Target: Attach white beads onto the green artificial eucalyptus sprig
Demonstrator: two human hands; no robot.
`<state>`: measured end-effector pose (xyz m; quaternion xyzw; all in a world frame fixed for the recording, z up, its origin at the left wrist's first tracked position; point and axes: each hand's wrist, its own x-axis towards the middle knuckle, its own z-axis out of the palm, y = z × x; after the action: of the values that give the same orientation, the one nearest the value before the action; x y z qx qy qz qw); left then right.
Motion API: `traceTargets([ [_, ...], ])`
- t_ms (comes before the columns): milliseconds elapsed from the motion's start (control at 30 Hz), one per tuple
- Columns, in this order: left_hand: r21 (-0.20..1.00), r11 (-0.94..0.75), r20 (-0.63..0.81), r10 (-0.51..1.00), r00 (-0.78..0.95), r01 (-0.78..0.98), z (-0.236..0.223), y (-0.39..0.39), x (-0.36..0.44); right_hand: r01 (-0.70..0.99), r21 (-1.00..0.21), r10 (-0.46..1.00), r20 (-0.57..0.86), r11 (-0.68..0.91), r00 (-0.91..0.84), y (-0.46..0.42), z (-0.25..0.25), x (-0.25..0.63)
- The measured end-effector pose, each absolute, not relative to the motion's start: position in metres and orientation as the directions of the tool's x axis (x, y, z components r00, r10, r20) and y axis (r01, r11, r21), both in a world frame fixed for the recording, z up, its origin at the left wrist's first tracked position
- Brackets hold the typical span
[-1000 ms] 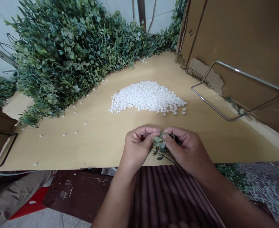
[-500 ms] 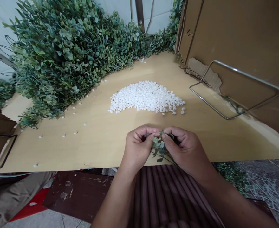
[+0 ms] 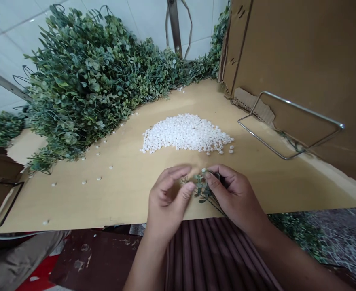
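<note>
My right hand [image 3: 234, 190] pinches a small artificial leaf sprig [image 3: 201, 188] between thumb and fingers, its thin stems trailing down toward my lap. A white bead-like piece [image 3: 204, 170] shows at the sprig's top, by the right thumb tip. Just left of the leaves is my left hand [image 3: 168, 194], its thumb and fingers apart, with nothing visible held in it. Beyond both hands a heap of small white pieces [image 3: 187, 131] lies on the tan tabletop [image 3: 120, 198].
A large mound of artificial greenery [image 3: 90, 81] fills the back left. On the right, a bent metal wire frame [image 3: 269, 141] leans by a big cardboard box [image 3: 299, 52]. Stray white pieces are scattered at left. Someone's trouser leg [image 3: 26, 252] shows at lower left.
My left hand has let go of the sprig and moved left, its fingers spreading. The right hand still holds the sprig, and the white piece at its top now shows. The view has tilted slightly.
</note>
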<state>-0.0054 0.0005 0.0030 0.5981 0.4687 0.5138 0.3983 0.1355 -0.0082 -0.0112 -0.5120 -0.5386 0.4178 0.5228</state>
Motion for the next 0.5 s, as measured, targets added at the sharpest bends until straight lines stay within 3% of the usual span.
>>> traceTargets([
  [100, 0.946, -0.275, 0.256, 0.958, 0.127, 0.173, 0.002, 0.001, -0.001, 0.051, -0.989, 0.987, 0.142, 0.138, 0.076, -0.008, -0.012, 0.134],
  [300, 0.994, -0.081, 0.073, 0.99, 0.117, 0.068, 0.0, 0.006, -0.001, -0.136, -0.979, 0.987, 0.157, 0.149, -0.045, -0.009, -0.01, 0.147],
  [433, 1.0, 0.015, -0.011, 0.988, 0.151, -0.025, 0.005, 0.005, -0.006, -0.372, -0.928, 0.994, 0.06, 0.021, -0.093, -0.005, -0.007, 0.156],
  [500, 0.998, 0.038, -0.028, 0.985, 0.169, -0.058, 0.007, 0.005, -0.007, -0.367, -0.929, 0.992, -0.002, -0.049, -0.128, -0.003, -0.006, 0.156],
])
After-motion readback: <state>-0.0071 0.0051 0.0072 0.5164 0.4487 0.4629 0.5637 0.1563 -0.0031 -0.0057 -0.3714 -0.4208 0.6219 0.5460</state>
